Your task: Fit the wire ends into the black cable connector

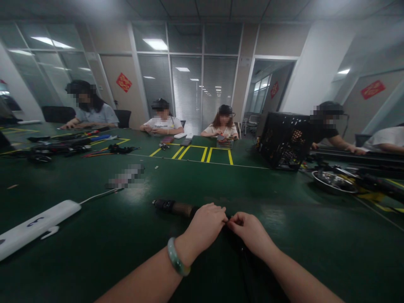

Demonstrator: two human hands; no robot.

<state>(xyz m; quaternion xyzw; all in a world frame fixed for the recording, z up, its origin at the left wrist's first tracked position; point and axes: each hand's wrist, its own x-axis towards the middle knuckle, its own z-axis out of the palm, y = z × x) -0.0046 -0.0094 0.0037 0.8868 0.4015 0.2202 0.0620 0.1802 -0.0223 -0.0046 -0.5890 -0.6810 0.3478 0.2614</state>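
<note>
A wide green table [94, 185] fills the view, and other people sit along its far side and right side. On the right stands a black crate [285, 141], and near it lies a metal bowl [333, 182]. On the left edge lies a long white power strip [34, 225]. Closer to the middle, a dark tube [173, 207] lies on the table, and its right end goes under the left hand [206, 223]. This hand is curled almost closed, knuckles up, with a pale green bracelet [176, 257] on the wrist. The right hand [248, 231] is curled the same way. The fingertips of both hands meet and pinch a thin dark cord [244, 256], which runs down between the forearms; its details are too dark to see.
</note>
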